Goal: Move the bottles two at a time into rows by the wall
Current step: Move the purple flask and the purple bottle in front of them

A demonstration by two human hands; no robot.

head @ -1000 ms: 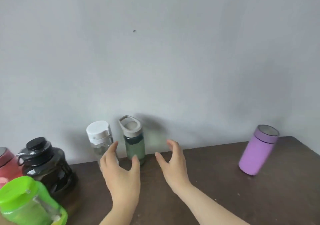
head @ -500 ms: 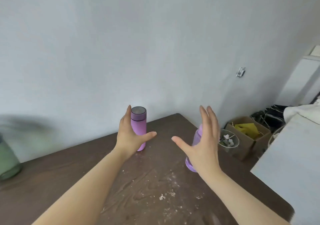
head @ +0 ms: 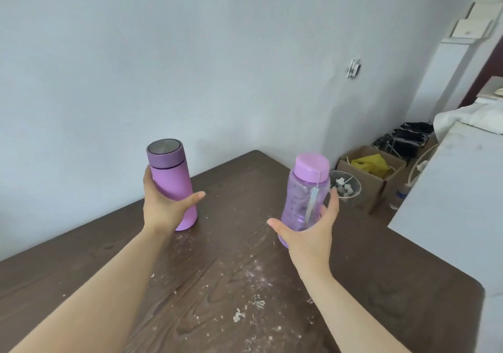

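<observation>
Pick-up step, 2 bottles. L hand [head: 163, 207] gripped matte purple flask [head: 172, 186], standing nr far edge of surface [head: 217, 271]; R hand [head: 309, 234] wrapped clear purple bottle [head: 300, 203] nr right edge, thumb splayed. Next prob. needed: firmer grips, level lift, carry along wall [head: 245, 53].

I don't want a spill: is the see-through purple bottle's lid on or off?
On. The lilac cap sits squarely on the see-through purple bottle, which the right hand holds. How tightly it is screwed, cannot tell.

The flask [head: 172, 186] looks matt with a brushed metal lid, the bottle [head: 304, 197] clear glossy plastic — the table [head: 245, 284] dark wood grain, dusty.
</observation>
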